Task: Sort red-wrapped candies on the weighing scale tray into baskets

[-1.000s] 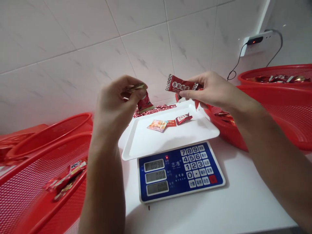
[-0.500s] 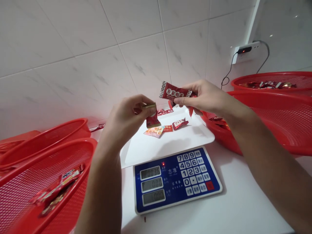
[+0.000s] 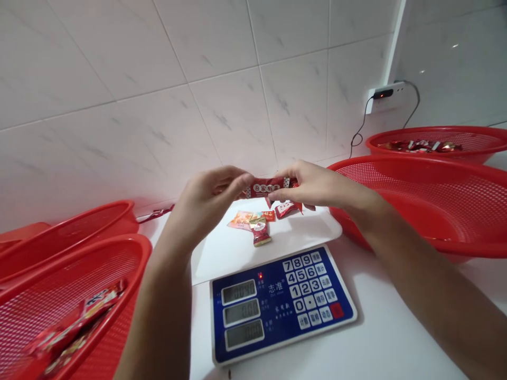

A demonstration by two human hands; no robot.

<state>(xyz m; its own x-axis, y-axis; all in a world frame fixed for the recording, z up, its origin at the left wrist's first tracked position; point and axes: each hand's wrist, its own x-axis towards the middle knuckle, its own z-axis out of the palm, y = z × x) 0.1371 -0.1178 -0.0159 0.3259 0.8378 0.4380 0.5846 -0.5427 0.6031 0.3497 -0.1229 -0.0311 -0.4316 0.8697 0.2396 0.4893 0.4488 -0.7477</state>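
A: Two hands on one red packet (image 3: 266, 187), held above the white tray (image 3: 317, 232) of the scale (image 3: 277, 301). Left hand (image 3: 206, 203) pinches the left end between thumb and fingers, right hand (image 3: 317, 184) pinches the right end. Both closed on it.

B: Anything else in the right hand?

A: Looks like more red wrappers tucked under the fingers, can't tell how many.

B: Tray state?

A: Four small packets near the far side: an orange one (image 3: 240, 220), two red ones behind it, and a red candy (image 3: 260, 233) in front. Top readout (image 3: 238, 292) is lit, digits too blurry to read.

B: Handling advice?

A: Keep the pinches on the sealed ends, not the middle, so the contents don't get crushed. If it goes down, I'd lower it flat onto bare tray and keep it off the rim. Also keep both wrists off the tray, or I'd expect the reading to drift.

B: Baskets?

A: Red mesh baskets either side; left one (image 3: 79, 295) holds wrapped packets, near right one (image 3: 428, 206) looks nearly bare.
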